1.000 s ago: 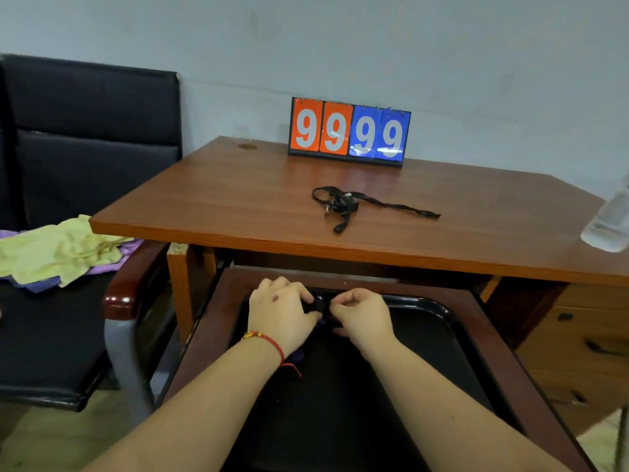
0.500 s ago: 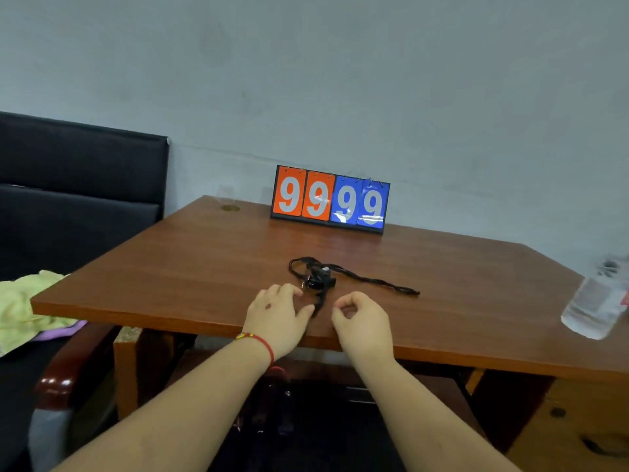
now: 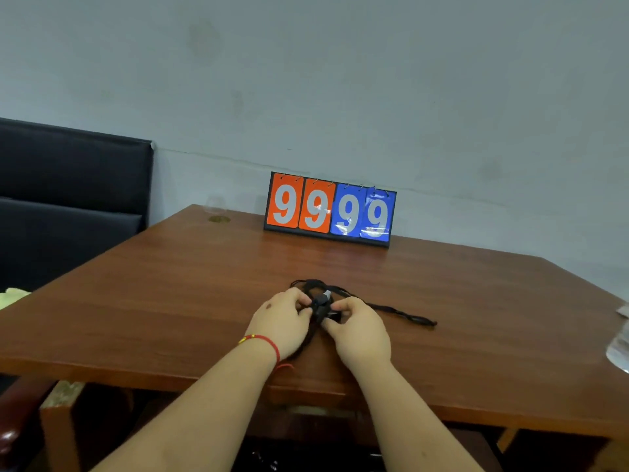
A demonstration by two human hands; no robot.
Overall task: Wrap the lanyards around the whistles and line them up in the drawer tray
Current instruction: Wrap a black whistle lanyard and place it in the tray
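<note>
A black whistle [image 3: 321, 303] with a tangled black lanyard [image 3: 401, 313] lies on the brown wooden desk [image 3: 170, 301]. My left hand [image 3: 280, 321] pinches the whistle from its left side. From the right, my right hand [image 3: 357, 327] pinches it with thumb and curled fingers. One strand of the lanyard trails right across the desk; a loop lies behind the hands. The drawer tray is below the desk edge and almost entirely hidden.
A flip scoreboard [image 3: 330, 211] reading 9999 stands at the back against the wall. A clear plastic bottle [image 3: 619, 352] sits at the right edge. A black chair [image 3: 68, 206] with a yellow cloth [image 3: 12, 296] stands at the left.
Both hands left the black tray in the drawer, rose to the desk top and took hold of the whistle there. The view tilted up, hiding the drawer.
</note>
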